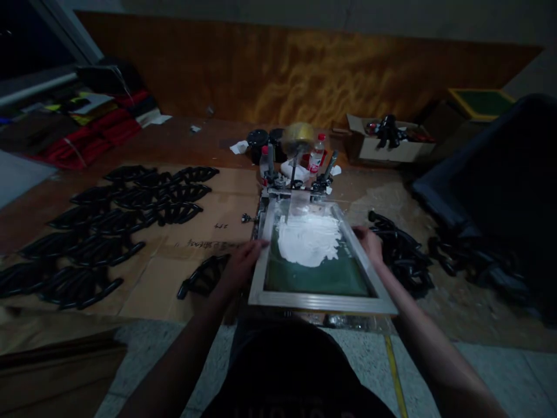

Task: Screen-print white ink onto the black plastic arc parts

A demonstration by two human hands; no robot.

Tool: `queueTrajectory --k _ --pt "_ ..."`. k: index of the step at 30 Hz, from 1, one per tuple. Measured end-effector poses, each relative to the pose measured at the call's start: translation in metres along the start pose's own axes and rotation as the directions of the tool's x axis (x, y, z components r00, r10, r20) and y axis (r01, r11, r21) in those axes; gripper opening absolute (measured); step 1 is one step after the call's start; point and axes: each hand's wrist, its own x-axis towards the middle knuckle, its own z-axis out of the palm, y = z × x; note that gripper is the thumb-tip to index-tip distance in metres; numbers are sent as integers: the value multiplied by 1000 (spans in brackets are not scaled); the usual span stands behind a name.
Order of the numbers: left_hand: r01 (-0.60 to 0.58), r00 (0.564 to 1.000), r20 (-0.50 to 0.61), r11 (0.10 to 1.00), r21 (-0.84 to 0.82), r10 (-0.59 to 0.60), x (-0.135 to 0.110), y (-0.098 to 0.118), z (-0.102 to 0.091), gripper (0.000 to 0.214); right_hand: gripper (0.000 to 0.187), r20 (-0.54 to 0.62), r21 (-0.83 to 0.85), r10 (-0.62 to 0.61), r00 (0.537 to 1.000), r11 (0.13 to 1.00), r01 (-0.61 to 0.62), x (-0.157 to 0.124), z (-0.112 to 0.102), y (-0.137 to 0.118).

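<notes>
A screen printing frame (324, 303) with a metal rim, green mesh and a patch of white ink (308, 239) is held at its far end by a clamp stand (298, 184). My left hand (243, 262) is at the frame's left side, fingertips close against the rim. At the right side is my right hand (371, 244), its fingers curled in and partly hidden by the rim. Both hands look closed, but what they grip under or at the frame is hidden. A black curved, slatted piece (204, 276) lies just left of my left hand.
Rows of similar black pieces (126, 197) lie on cardboard (230, 203) at left. More are heaped (400, 255) at right. Behind the clamp stand a bottle (317, 154) and dark tubs (257, 139). A carton (389, 150) and a dark cloth-like bulk (491, 197) are at right.
</notes>
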Motion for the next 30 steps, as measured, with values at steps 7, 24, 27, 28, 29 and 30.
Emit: queueTrajectory --k 7,24,27,28,29,30 --pt "204 977 55 979 19 -204 -6 -82 29 82 56 125 -126 -323 938 932 338 42 15 -80" --pt "195 979 54 981 -10 -194 -1 -97 33 70 22 488 -62 -516 704 784 617 -25 31 -89" --pt "192 981 32 981 -4 -192 -2 -94 33 66 32 488 14 -575 656 757 653 -46 37 -78" --pt "195 980 29 981 -3 -195 -2 -93 33 66 33 507 43 -587 632 749 661 -50 35 -74" --pt "201 979 32 980 -5 -201 -3 -91 32 66 33 526 64 -588 615 748 660 -51 32 -71" --pt "207 978 39 978 -13 -206 -3 -89 32 67 31 539 76 -578 612 757 649 -48 29 -70"
